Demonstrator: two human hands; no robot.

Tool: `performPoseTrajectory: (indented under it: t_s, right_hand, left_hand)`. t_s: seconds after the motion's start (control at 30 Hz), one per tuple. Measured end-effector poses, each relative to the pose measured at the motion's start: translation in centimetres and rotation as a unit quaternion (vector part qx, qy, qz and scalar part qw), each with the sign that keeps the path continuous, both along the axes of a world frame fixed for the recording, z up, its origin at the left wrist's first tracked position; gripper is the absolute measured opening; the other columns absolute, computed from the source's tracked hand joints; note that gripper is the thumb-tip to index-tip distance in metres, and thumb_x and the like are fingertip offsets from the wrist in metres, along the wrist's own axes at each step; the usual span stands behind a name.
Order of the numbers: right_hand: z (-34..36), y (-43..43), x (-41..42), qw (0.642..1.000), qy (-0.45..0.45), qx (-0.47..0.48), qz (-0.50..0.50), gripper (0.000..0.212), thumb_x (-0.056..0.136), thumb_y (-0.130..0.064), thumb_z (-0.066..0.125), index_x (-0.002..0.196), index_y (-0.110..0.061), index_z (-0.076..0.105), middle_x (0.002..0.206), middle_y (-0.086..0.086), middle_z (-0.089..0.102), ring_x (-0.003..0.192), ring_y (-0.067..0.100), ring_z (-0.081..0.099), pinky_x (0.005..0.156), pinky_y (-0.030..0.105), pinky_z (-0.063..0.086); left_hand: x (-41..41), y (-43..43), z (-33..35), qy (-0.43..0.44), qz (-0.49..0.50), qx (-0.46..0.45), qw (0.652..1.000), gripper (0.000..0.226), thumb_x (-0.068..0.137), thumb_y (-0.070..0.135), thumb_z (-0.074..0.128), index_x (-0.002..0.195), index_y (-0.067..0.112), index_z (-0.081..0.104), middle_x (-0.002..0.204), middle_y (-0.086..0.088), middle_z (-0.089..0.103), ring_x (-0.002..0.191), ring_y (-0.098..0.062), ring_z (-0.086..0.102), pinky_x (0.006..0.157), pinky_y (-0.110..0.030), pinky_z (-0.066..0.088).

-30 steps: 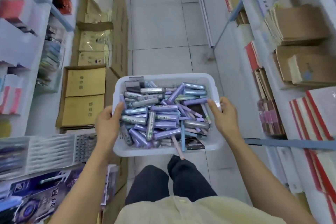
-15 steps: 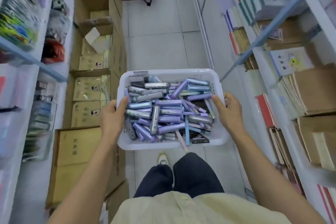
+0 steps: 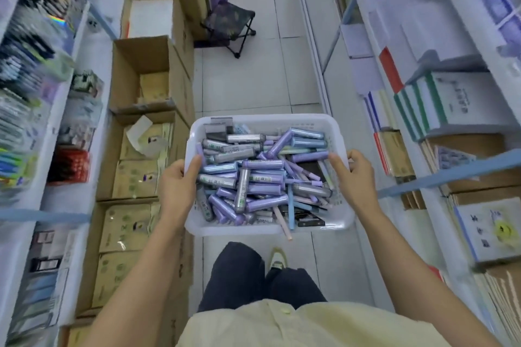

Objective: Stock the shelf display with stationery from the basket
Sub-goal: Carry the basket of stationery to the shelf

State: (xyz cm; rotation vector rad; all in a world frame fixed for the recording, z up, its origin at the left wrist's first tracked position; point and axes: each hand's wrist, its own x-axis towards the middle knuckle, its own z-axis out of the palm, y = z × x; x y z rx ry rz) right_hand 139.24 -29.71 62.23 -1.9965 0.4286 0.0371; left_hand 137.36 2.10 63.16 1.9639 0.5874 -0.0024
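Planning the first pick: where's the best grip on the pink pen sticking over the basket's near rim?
Pinch the pink pen at its free end, coming from the near side. That end overhangs the basket rim, free all round; the rest seems tucked under purple tubes. The right hand is nearer but holds the basket.

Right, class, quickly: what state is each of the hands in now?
Left hand: grips the basket by its left rim.
Right hand: grips its right rim.
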Motion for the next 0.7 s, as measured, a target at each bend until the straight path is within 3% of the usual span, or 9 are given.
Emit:
performPoseTrajectory:
  t_s: [0.13, 0.27, 0.37, 0.53, 0.7]
  right_hand:
    - [0.0, 1.4, 10.1, 1.000, 0.002, 0.006, -0.003, 0.033, 0.094, -0.033, 0.060, 0.085, -0.002, 0.052, 0.072, 0.011, 0.055, 0.064, 0.021, 0.052, 0.056, 0.030, 0.041]
    - [-0.2, 3.0, 20.2, 0.999, -0.013, 0.005, -0.031, 0.028, 0.093, -0.030, 0.062, 0.075, -0.013, 0.049, 0.065, 0.002, 0.050, 0.057, 0.015, 0.046, 0.053, 0.027, 0.036]
    - [0.2, 3.9, 27.1, 0.999, -0.019, -0.002, -0.044, 0.033, 0.093, -0.030, 0.062, 0.071, -0.015, 0.043, 0.062, -0.002, 0.043, 0.055, 0.012, 0.039, 0.052, 0.026, 0.031]
    - [0.3, 3.7, 39.0, 0.998, -0.013, 0.007, -0.058, 0.044, 0.094, -0.031, 0.061, 0.078, 0.006, 0.043, 0.071, 0.013, 0.041, 0.064, 0.019, 0.039, 0.060, 0.030, 0.032]
    - [-0.2, 2.7, 52.0, 0.999, -0.006, -0.014, -0.046, 0.039, 0.094, -0.033, 0.060, 0.075, -0.006, 0.041, 0.070, 0.012, 0.037, 0.063, 0.018, 0.036, 0.060, 0.030, 0.030]
  left_hand:
    - [10.6, 1.4, 0.0, -0.009, 0.000, -0.006, 1.000, 0.064, 0.088, 0.055, 0.057, 0.077, -0.008, 0.056, 0.071, -0.026, 0.060, 0.062, -0.034, 0.055, 0.060, -0.049, 0.047]
    - [21.7, 3.2, -0.1, -0.022, -0.033, -0.004, 0.999, 0.060, 0.094, 0.047, 0.056, 0.075, -0.009, 0.051, 0.065, -0.015, 0.051, 0.060, -0.022, 0.046, 0.060, -0.035, 0.036]
    - [29.9, 4.2, 0.3, -0.017, -0.058, 0.000, 0.998, 0.059, 0.095, 0.046, 0.056, 0.074, -0.009, 0.050, 0.067, -0.016, 0.049, 0.063, -0.021, 0.045, 0.062, -0.035, 0.034]
    - [42.9, 4.0, 0.9, -0.016, -0.073, 0.005, 0.997, 0.058, 0.095, 0.043, 0.056, 0.072, -0.009, 0.050, 0.066, -0.016, 0.047, 0.062, -0.020, 0.042, 0.061, -0.033, 0.031]
    - [55.3, 3.0, 0.0, 0.002, -0.055, 0.016, 0.998, 0.056, 0.094, 0.047, 0.056, 0.082, -0.008, 0.056, 0.078, -0.030, 0.061, 0.063, -0.024, 0.051, 0.061, -0.035, 0.038]
